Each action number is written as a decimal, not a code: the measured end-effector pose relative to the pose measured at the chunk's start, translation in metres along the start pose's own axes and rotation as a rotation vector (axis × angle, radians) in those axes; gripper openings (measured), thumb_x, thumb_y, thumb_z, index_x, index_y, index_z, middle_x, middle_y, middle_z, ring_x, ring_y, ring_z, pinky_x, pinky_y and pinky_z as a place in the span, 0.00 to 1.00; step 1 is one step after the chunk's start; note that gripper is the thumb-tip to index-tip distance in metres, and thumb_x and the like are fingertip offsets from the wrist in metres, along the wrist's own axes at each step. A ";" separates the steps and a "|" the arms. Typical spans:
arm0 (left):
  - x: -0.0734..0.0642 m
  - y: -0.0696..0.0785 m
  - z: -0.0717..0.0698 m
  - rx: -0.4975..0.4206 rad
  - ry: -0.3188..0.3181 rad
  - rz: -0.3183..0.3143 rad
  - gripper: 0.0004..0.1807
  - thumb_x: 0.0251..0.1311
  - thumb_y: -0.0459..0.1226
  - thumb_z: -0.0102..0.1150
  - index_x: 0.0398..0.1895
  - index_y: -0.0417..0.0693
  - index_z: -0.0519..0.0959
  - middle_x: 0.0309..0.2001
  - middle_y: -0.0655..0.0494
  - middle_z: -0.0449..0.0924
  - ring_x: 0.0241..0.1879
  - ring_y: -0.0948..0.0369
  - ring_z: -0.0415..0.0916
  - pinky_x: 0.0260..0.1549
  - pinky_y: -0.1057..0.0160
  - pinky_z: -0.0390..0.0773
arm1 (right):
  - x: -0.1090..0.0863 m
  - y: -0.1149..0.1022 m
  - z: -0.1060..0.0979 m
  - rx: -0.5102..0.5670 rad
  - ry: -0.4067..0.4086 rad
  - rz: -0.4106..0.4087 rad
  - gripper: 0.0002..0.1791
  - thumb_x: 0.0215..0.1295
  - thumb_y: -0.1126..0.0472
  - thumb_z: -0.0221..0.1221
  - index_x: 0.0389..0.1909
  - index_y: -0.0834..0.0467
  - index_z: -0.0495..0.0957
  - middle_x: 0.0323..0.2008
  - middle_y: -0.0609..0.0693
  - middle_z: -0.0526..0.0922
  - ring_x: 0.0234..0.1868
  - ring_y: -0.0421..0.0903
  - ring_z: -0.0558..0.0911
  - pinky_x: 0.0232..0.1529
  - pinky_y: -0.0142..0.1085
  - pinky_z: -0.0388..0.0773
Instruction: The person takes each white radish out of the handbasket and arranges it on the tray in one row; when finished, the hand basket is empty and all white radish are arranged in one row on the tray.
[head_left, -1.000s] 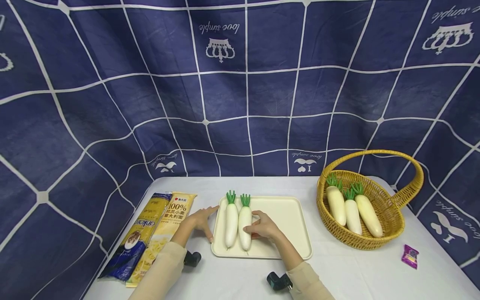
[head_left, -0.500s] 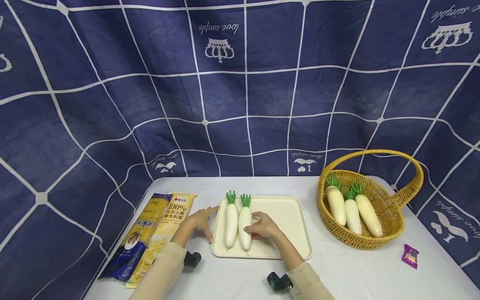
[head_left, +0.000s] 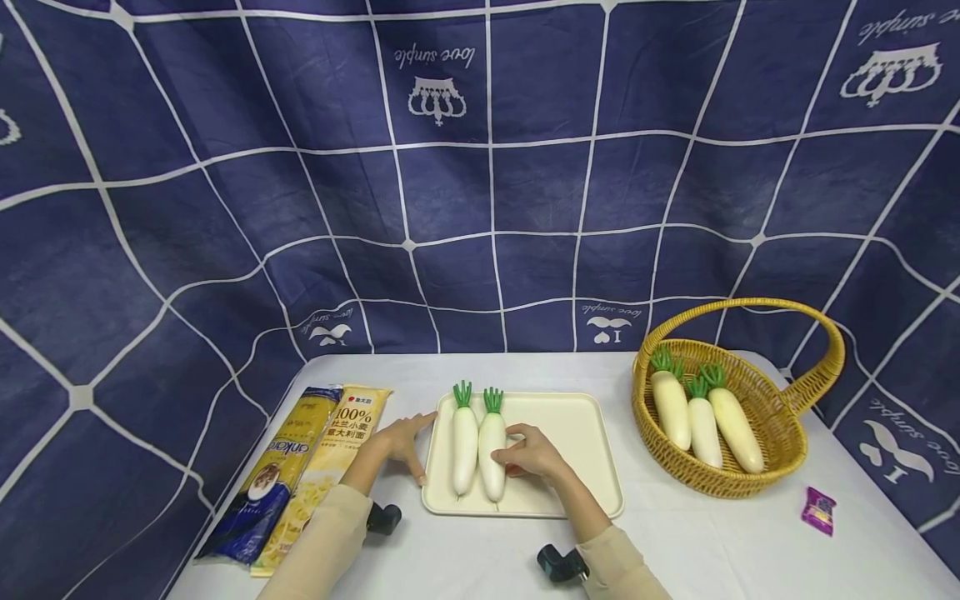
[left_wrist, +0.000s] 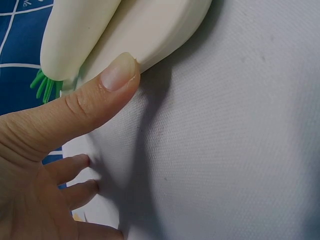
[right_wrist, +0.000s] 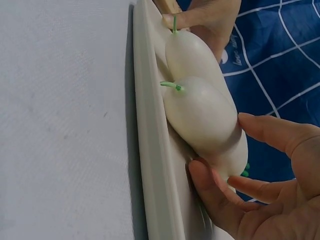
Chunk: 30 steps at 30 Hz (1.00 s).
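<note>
Right hand [head_left: 534,452]: pinching right radish [head_left: 491,437], nudged slightly toward 3 o'clock; placement apparently being adjusted. Left hand [head_left: 401,440]: spread wide, tray [head_left: 573,429] edge, 9 o'clock.

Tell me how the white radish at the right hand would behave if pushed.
The white radish would probably roll, its body being rounded and the tray looking flat-bottomed. Pushed left, it would likely bump the other radish close beside it. Its smooth skin may prove slippery; its weight can't be judged.
</note>
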<state>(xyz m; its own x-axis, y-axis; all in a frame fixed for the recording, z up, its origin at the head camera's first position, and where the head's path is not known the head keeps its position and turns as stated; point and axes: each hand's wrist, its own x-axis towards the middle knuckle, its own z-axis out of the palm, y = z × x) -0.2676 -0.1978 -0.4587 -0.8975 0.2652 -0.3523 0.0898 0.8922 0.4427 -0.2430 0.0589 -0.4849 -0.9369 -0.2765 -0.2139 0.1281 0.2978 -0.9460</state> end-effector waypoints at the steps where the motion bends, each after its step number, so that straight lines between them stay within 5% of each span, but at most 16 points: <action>1: 0.000 0.000 0.000 -0.001 0.002 0.000 0.64 0.21 0.36 0.82 0.71 0.45 0.58 0.69 0.34 0.55 0.67 0.34 0.48 0.66 0.38 0.50 | 0.000 0.000 0.000 -0.002 0.000 0.002 0.39 0.49 0.64 0.67 0.60 0.76 0.62 0.29 0.59 0.80 0.23 0.47 0.83 0.28 0.38 0.84; 13: 0.002 -0.002 0.002 0.001 0.001 -0.013 0.64 0.20 0.38 0.82 0.71 0.47 0.58 0.69 0.35 0.55 0.68 0.34 0.48 0.66 0.38 0.51 | -0.006 0.000 -0.013 -0.067 0.030 0.002 0.37 0.52 0.62 0.67 0.60 0.74 0.63 0.30 0.58 0.81 0.24 0.46 0.83 0.29 0.39 0.84; 30: 0.004 -0.003 0.002 0.001 0.000 -0.011 0.65 0.19 0.38 0.82 0.71 0.47 0.57 0.69 0.35 0.55 0.68 0.34 0.48 0.66 0.38 0.50 | -0.047 -0.015 -0.094 -0.094 0.018 -0.134 0.38 0.57 0.59 0.64 0.63 0.73 0.60 0.38 0.61 0.79 0.36 0.57 0.83 0.38 0.42 0.84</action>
<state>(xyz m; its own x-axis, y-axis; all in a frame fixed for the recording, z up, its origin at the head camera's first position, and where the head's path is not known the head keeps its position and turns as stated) -0.2707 -0.1991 -0.4631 -0.8987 0.2553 -0.3567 0.0803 0.8953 0.4383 -0.2319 0.1536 -0.4382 -0.9493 -0.3033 -0.0823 -0.0285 0.3439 -0.9386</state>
